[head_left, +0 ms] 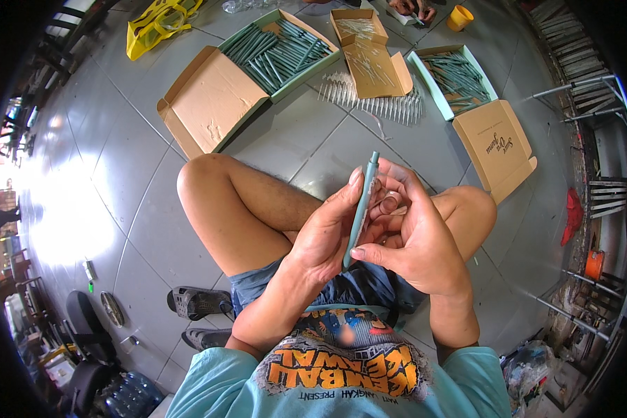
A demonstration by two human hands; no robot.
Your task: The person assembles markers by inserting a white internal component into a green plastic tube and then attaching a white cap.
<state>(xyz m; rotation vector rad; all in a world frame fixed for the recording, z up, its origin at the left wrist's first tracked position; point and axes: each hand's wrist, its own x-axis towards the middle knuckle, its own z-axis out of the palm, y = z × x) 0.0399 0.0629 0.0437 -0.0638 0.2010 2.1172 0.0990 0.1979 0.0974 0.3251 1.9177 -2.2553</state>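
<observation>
A slim teal pen [359, 214] is held between my two hands above my crossed legs, its narrow tip end pointing up and away. My left hand [329, 226] is closed along its left side, the thumb lying near the upper end. My right hand [418, 240] cups it from the other side, and its thumb presses the lower end. Several fingers behind the pen overlap, so their exact grip is partly hidden. Beyond my knees, an open box [275, 94] is full of similar teal pens. A smaller box [439, 101] of teal pens lies to the right.
Between the boxes, an open carton [376, 85] holds thin pale sticks. Rows of small clear-and-silver pieces [397, 109] lie on the tiles. A yellow bag [153, 31], a yellow cup [460, 18] and another person's hands [414, 10] are at the far side. Sandals [198, 302] sit left; metal racks [592, 97] right.
</observation>
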